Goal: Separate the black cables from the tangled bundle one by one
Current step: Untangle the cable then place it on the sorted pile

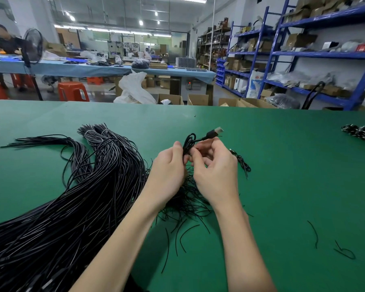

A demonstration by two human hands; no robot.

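Two hands meet above the middle of the green table (282,165), both pinching one black cable (189,142). The left hand (169,171) nips its coiled part between thumb and fingertips; the right hand (215,171) curls its fingers round the same strand just beside it, so the two grips almost touch. From the pinch the cable loops upward and ends in a black USB plug (214,132) with a metal tip, pointing up and right, clear of the table.

Under the wrists lies a loose tangle of thin black strands (188,203), fraying outward. To the left, touching that tangle, sprawls the large bundle of glossy black cables (72,207), running from the near left corner toward the far side, where it splits into two fanned ends. One small coiled cable (242,163) sits just right of the right hand. Two stray wire scraps (313,232) lie near the right foreground, and one heap of black-and-white connectors (360,132) rests at the right edge.

Bare green surface spreads to the right and beyond the hands up to the far table edge.
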